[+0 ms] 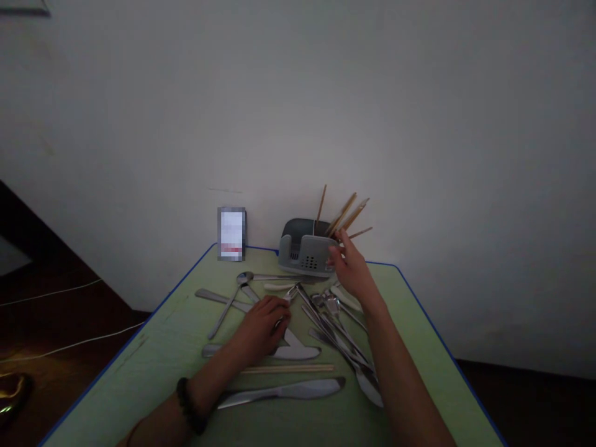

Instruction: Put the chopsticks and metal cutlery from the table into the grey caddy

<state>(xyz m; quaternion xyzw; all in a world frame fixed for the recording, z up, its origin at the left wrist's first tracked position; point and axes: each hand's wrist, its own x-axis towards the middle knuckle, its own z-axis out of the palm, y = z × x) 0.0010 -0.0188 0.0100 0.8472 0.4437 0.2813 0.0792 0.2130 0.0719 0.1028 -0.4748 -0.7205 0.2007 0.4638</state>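
Observation:
My right hand (352,267) reaches to the right end of a grey cutlery holder (308,254), its fingers bent around that corner. Its fingertips are beside several wooden chopsticks (343,213) that stand in the holder and lean right. My left hand (265,323) lies low over the cutlery in mid-table, fingers curled down, and what is under them is hidden. A fork (291,293) shows just beyond its fingertips. Close to it are a table knife (298,352), a long spoon (244,279) and a pair of chopsticks (298,369).
A pile of metal spoons and other cutlery (342,335) lies by my right forearm. Another knife (284,392) is nearest me. A phone (231,234) stands upright at the back left. The green table (419,372) has a blue edge and meets a pale wall (298,124).

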